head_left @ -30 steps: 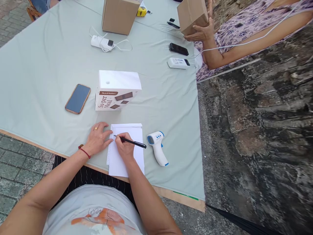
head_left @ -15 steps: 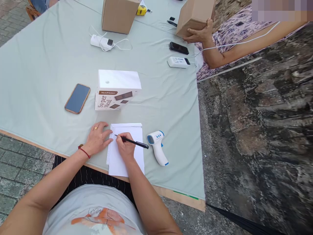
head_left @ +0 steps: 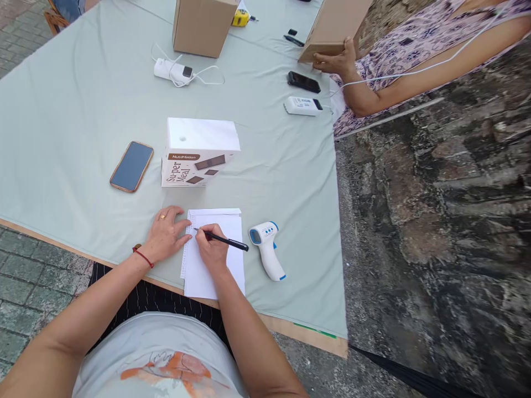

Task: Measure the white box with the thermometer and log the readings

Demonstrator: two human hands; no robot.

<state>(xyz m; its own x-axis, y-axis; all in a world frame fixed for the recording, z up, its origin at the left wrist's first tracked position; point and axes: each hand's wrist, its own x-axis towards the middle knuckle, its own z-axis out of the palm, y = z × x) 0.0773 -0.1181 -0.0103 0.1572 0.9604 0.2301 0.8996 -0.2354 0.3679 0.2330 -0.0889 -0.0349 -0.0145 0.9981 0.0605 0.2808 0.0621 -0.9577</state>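
Right hand (head_left: 212,251) grips a black pen (head_left: 226,239) between thumb and fingers, nib on or just above the upper left of the paper pad (head_left: 203,279); contact cannot be told. Pad lies at the near edge of the table, on the pale green cloth (head_left: 83,121); right hand and pen cover part of it. Left hand (head_left: 164,237) is open, palm down, grasping nothing, thumb and index tips at the pad's perforated left margin. Surroundings: infrared thermometer (head_left: 269,254) lies right of the pad, its head just beside the pen's rear end, limiting room there. White printed box (head_left: 203,134) stands upright just beyond the pad, blocking the view of the cloth directly behind it. Phone (head_left: 131,167), screen dark, lies left of the box. Farther out: white device (head_left: 169,71) with looped cable, brown carton (head_left: 203,27), yellow tool (head_left: 240,19) partly hidden by that carton. Far right: black device (head_left: 303,82) beside a white labelled unit (head_left: 301,105); a co-worker's hand (head_left: 340,59) supports a second carton (head_left: 338,25), tilted.
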